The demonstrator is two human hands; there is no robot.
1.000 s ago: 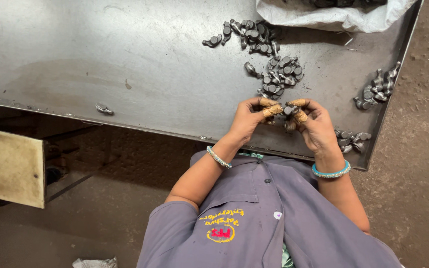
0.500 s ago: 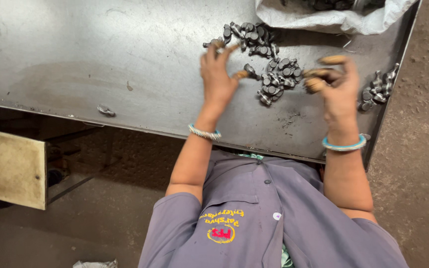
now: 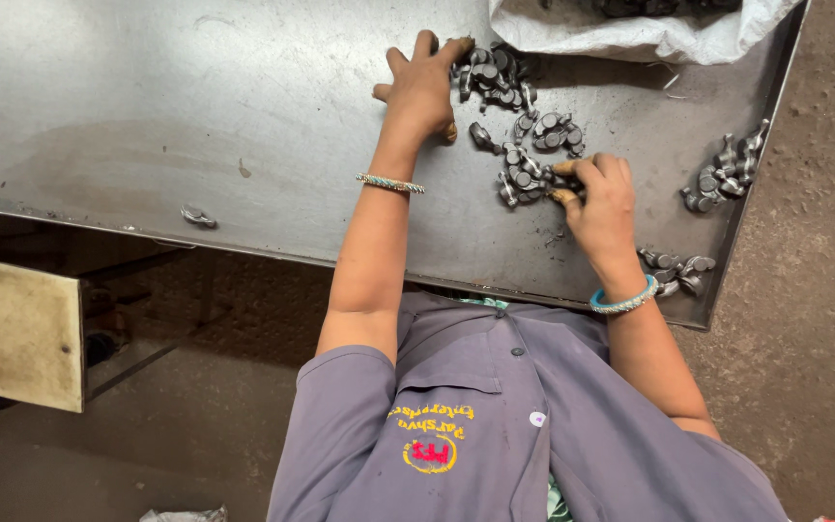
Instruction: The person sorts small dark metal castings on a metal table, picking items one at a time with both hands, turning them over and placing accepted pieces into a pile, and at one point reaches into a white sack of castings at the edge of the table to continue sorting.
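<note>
White sack [image 3: 630,29] top right on table, yellow-red shirt emblem [image 3: 430,440]

Grey-purple short-sleeved shirt [image 3: 495,425] with yellow-red emblem [image 3: 430,447]; beaded bracelet [image 3: 390,183], turquoise bangle [image 3: 623,301].

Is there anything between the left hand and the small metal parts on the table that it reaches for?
Nothing visible stands between them. The left hand lies flat on the metal table, and its fingers already touch the edge of the upper pile of metal parts.

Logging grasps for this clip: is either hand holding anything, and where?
Cannot tell. Left hand lies on the far parts pile; right hand fingers the middle pile.
</note>
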